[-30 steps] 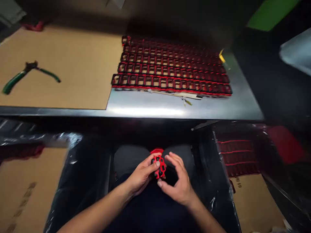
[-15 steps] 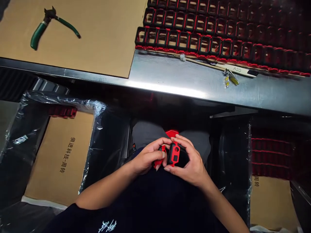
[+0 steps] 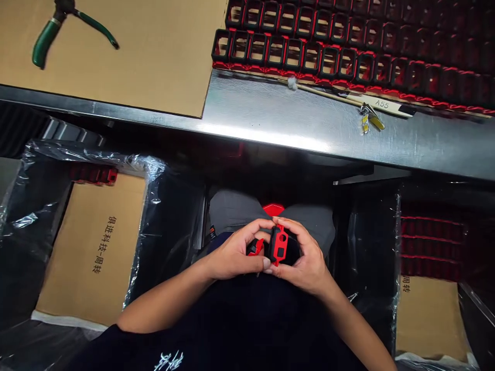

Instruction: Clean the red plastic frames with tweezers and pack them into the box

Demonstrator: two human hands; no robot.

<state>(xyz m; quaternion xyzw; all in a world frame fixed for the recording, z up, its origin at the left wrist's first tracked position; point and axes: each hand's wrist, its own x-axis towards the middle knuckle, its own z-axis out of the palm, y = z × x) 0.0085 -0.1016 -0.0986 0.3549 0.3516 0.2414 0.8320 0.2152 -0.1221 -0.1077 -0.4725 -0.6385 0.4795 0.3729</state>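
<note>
Low in front of my body, both hands meet around a black plastic housing with a red face plate (image 3: 280, 245), which has a round hole and a squarish opening. My right hand (image 3: 309, 257) curls around its right side, fingers on the top end and thumb at the bottom. My left hand (image 3: 237, 251) has its fingertips at the same top end and its thumb at the lower left edge. A second red and black piece (image 3: 255, 247) sits inside the left hand's curl, partly hidden by the fingers.
Rows of red and black housings (image 3: 294, 54) stand on the metal bench (image 3: 251, 111). Green-handled cutters (image 3: 46, 44) lie on cardboard (image 3: 147, 62). A cotton-tipped stick (image 3: 328, 95), an A55-marked strip (image 3: 381, 103) and yellow-ended bits (image 3: 373, 121) lie near. Plastic-lined bins (image 3: 154, 170) flank me.
My left thumb has moved off the second piece and down to the lower edge of the housing. The whole view has shifted slightly, with the bench sitting higher in the picture.
</note>
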